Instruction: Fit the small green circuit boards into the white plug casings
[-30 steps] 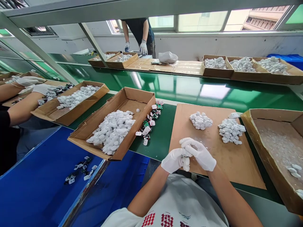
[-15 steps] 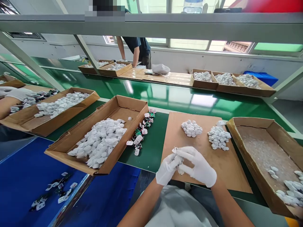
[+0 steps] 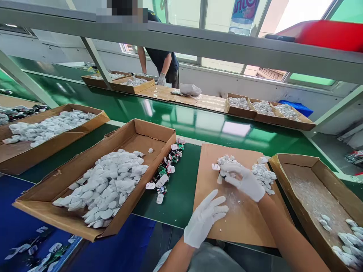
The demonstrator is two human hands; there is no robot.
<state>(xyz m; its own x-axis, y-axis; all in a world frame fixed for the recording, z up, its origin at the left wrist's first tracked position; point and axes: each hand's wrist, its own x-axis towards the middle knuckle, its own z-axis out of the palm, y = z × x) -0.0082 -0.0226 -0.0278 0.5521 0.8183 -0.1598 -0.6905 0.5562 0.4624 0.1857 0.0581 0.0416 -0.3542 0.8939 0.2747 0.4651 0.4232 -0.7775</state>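
My left hand point(image 3: 204, 219), in a white glove, is over the near left edge of a flat cardboard sheet point(image 3: 210, 153), fingers spread and holding nothing. My gloved right hand point(image 3: 245, 181) reaches to the left pile of small white pieces point(image 3: 227, 159) on the sheet, its thumb and fingers curved together. Something small, white and dark shows at its fingertips, mostly hidden by them. A flat white tab point(image 3: 215, 166) sticks out left of the fingers. Beside the right hand lies a second pile of white pieces point(image 3: 263, 177). White crumbs dot the cardboard near both hands.
A cardboard tray point(image 3: 159, 133) heaped with white pieces stands left, with small green circuit boards point(image 3: 163, 172) along its side. Another tray point(image 3: 297, 160) stands right, holding some pieces. A metal crossbar point(image 3: 198, 41) spans overhead. A person point(image 3: 167, 68) leans over the far bench.
My hands have parted: the right has moved forward to the left pile, while the left has opened and stays near me. The small thing held between them has left my left hand. The view has shifted.
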